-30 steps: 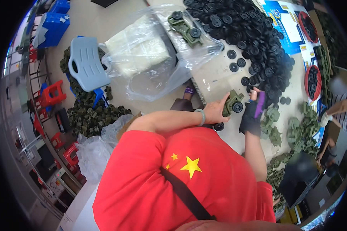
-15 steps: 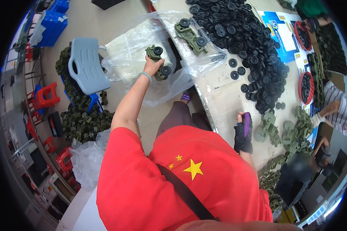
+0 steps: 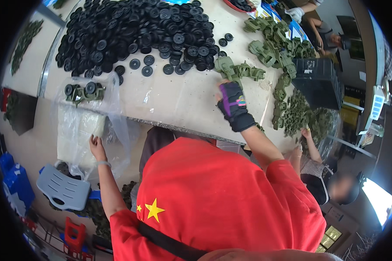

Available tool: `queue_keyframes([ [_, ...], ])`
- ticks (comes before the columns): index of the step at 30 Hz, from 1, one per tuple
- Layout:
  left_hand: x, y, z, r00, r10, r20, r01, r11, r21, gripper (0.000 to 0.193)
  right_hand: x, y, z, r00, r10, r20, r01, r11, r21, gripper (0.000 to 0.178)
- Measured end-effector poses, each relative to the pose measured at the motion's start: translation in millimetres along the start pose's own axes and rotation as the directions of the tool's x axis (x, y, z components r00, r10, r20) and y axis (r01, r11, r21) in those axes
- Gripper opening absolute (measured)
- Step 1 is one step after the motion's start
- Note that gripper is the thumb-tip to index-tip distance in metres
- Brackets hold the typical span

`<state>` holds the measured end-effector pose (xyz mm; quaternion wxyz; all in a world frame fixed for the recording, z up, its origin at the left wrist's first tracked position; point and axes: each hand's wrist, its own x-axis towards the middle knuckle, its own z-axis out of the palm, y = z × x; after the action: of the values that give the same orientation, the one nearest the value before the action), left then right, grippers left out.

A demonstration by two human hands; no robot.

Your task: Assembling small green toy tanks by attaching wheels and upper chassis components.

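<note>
Right grip (image 3: 232, 103) shifted to green parts (image 3: 226, 66), hold unclear; left grip (image 3: 98, 150) empty, half-curled by clear bag (image 3: 113, 102); red basket (image 3: 232, 6) holds wheels (image 3: 243, 4).

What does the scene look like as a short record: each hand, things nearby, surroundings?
left hand: bare, fingers loosely bent, nothing visible held, at the clear plastic bag; contact unclear
right hand: in a black-and-purple fingerless glove, fingertips near a green moulded plastic part; contact unclear
surface: beige flat table
stock: heap of black round plastic wheels, on the table
wheeled piece: green plastic chassis with black wheels, near the table's edge
surroundings: grey plastic seat; another person's hand
</note>
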<state>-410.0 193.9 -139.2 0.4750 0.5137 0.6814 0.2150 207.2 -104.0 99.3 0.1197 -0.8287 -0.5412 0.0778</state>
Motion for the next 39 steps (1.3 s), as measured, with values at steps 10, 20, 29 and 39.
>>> queue_keyframes([
  [10, -141.6, 215.6, 81.3, 0.837, 0.543, 0.074, -0.547, 0.82, 0.169, 0.028, -7.3, 60.7, 5.2, 0.932, 0.352, 0.085, -0.327, 0.919, -0.219, 0.081],
  [20, -217.9, 282.5, 314.0, 0.584, 0.175, 0.793, -0.227, 0.973, -0.047, 0.077, -48.6, -12.4, 19.3, 0.866, 0.424, 0.264, -0.476, 0.54, 0.694, 0.071],
  [29, -221.4, 257.7, 318.4, 0.649, 0.158, 0.744, -0.427, 0.885, 0.184, 0.095, 51.3, 5.8, 16.7, 0.987, 0.086, -0.137, -0.042, 0.953, 0.301, 0.032],
  [39, -239.6, 257.9, 330.4, 0.693, 0.131, 0.709, -0.478, 0.82, 0.315, 0.08, 98.3, 25.9, 56.5, 0.995, -0.088, -0.044, 0.086, 0.996, -0.035, 0.034],
])
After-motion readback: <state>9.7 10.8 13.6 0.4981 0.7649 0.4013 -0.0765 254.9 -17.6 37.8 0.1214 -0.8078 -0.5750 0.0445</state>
